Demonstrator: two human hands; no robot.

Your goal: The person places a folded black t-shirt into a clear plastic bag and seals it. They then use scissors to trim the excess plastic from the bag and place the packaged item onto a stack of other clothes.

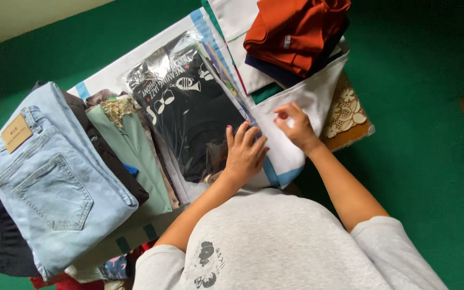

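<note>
Sorting packed garments. Left hand (244, 153) flat, fingers spread, pressing black printed shirt in clear plastic bag (191, 110). Right hand (295, 126) pinching white mailer bag's (302, 102) edge (just right of it). Likely next: firmer pinch, steady pull. Folded pale-blue jeans (55, 180) far left.

Domestic setting, most likely a room in a home. Evidence: a green floor covering (425, 177) across the whole view; a pale wall (22, 19) at the upper left; folded household clothing laid out in stacks, including light blue jeans (55, 182), a rust-orange garment (296, 32) and a plastic-wrapped black shirt (191, 115); a patterned mat (347, 115) beneath them.
</note>
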